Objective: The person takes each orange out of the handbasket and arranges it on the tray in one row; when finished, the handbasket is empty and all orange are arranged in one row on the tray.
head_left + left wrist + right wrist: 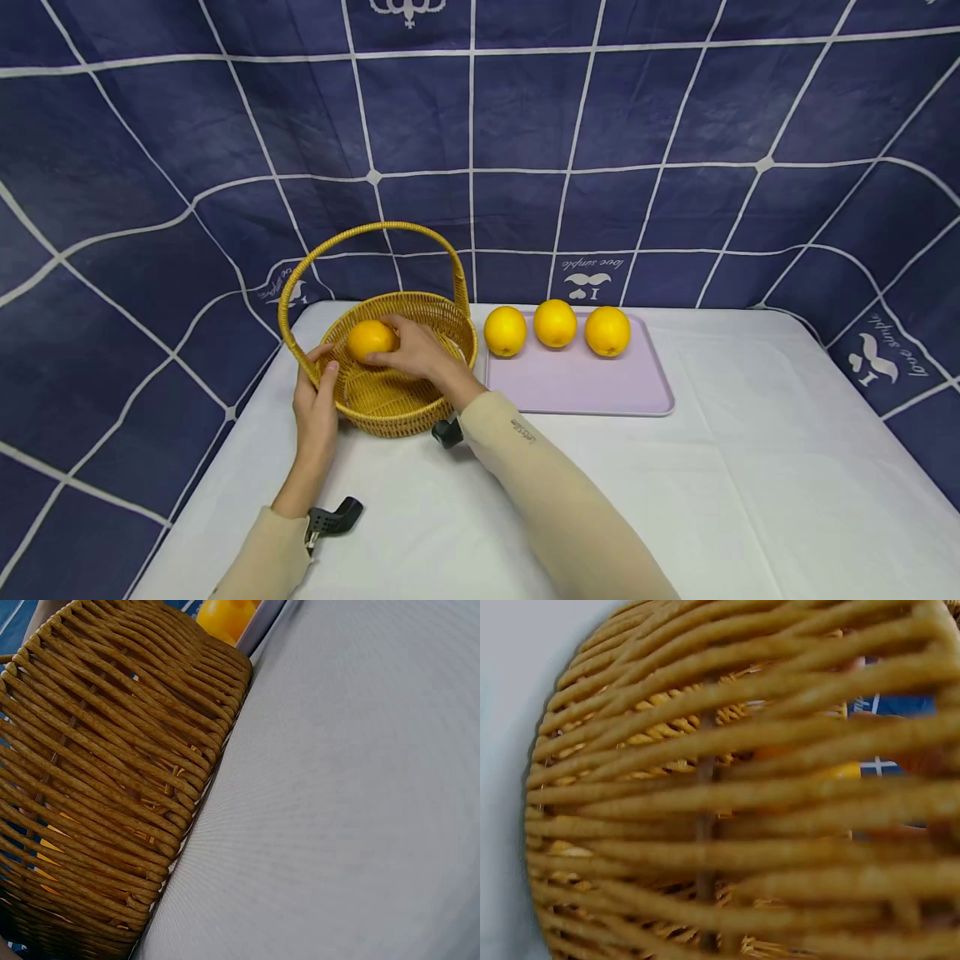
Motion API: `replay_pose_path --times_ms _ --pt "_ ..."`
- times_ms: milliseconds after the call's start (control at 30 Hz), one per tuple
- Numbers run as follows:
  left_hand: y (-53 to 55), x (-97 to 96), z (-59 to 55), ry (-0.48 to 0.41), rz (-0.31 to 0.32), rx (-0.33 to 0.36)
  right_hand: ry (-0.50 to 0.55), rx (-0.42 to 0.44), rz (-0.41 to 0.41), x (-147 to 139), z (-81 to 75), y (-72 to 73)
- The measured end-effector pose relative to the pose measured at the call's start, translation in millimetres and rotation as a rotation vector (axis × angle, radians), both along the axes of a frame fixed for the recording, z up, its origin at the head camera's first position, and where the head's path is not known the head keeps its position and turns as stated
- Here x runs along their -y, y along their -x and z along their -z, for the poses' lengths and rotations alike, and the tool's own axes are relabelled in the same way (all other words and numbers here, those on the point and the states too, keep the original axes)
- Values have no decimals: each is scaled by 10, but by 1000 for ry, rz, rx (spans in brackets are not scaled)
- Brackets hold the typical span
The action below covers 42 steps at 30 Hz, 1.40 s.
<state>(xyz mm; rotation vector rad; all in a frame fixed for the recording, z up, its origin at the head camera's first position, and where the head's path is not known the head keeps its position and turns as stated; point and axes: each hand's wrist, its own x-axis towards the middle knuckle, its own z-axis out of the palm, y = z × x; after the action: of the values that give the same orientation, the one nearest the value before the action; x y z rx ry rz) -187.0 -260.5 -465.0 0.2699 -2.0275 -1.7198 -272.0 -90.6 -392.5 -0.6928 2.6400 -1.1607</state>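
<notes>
A yellow-brown wicker basket point(397, 425) with a tall arched handle stands on the white table. My left hand point(315, 408) grips its left rim near the foot of the handle, thumb on the inner side. Inside the basket's opening, my right hand point(412, 348) holds an orange point(371, 341) by its right side. In the left wrist view the woven side of the basket point(112, 750) fills the left half, with bits of orange colour between the strands. Close in front of the right wrist camera is the basket's weave point(742, 802), which mostly hides the right hand there.
Right of the basket lies a pale purple tray point(577, 387) with three oranges along its back: a left one point(506, 332), a middle one point(555, 323) and a right one point(607, 332). A dark blue checked cloth point(525, 125) hangs behind the white-covered table point(750, 467).
</notes>
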Motion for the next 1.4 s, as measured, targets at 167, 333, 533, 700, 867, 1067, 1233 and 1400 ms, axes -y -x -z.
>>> replay_pose_path --times_ms 167,333,533,700,867,1067,1233,1400 --pt "8 -9 -17 -11 2 -11 -20 -32 -17 84 -17 -20" --pt "15 -20 -25 -15 2 -25 -40 -33 0 192 4 -39" --pt "12 -26 -18 -17 6 -22 -53 -29 37 298 65 -70" --pt "23 -35 -14 -16 11 -25 -89 -30 21 324 89 -96" --pt "24 -39 -16 -12 12 -28 -81 -28 24 320 92 -109" --pt "12 -25 -10 -13 4 -18 -77 -96 49 283 87 -141" --pt "12 -9 -6 -19 7 -24 -43 -118 71 186 49 -194" --pt "4 3 -4 -16 6 -15 15 -111 91 6 5 -258"
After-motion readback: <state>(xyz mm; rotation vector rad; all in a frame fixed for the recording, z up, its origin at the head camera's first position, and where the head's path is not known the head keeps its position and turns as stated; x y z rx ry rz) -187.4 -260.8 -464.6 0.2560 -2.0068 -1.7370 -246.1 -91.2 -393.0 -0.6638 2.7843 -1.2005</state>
